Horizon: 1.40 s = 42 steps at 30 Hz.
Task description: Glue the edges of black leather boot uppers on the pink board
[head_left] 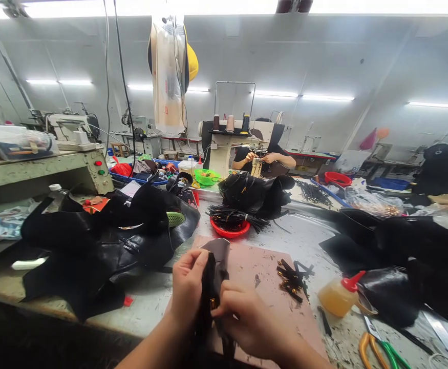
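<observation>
Over the pink board (262, 271), both hands grip a black leather piece (213, 277).

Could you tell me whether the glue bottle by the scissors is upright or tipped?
Tipped: the glue bottle lies on its side, red nozzle pointing up-right.

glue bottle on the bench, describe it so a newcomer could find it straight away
Start at the pink mat on the workbench, then look just past its right edge. The glue bottle lies tilted there, beside black leather: amber liquid and a red pointed cap, with orange and green scissors below it.
</observation>
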{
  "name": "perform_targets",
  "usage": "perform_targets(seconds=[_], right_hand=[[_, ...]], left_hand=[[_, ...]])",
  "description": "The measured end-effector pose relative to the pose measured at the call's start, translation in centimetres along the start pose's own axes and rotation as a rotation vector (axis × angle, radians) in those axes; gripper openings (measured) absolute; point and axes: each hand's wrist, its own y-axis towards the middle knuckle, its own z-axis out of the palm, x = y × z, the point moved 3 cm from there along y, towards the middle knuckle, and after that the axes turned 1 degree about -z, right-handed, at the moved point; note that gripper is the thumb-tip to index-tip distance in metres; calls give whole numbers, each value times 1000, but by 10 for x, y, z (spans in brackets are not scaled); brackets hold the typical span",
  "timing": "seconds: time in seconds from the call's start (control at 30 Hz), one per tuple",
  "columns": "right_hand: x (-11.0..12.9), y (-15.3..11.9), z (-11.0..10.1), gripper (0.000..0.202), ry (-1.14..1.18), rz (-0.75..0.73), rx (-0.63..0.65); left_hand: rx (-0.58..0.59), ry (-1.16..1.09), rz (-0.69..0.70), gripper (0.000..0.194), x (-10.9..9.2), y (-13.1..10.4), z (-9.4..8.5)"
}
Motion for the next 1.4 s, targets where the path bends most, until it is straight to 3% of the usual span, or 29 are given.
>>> perform_targets(seconds=[0.2,0.4,0.63,0.77,0.9,0.97,1.1,1.4], right_hand=[[-11,-9,8,14,-71,78,-174],[-15,-10,8,11,-98,66,-230],[-16,-10,6,8,-103,35,-285],[-14,-7,-1,17,-136,-36,-235],[-6,1,-11,20,-340,-123,-79],[-1,5,-13,17,-478,-224,-69],[0,7,-8,15,-701,-409,-248],[-6,-2,3,11,-841,-486,-521]], left_hand=[[82,-67,-119,39,-7,7,3],[70,-78,-124,54,-9,6,0],[187,176,0,37,-4,6,-9],[223,232,-18,33,-8,7,-11],[275,190,-145,33,-12,8,-9],[321,193,-170,33,-13,8,-7],[346,181,-178,35,-10,6,-5],[499,339,-106,33,-3,5,1]])
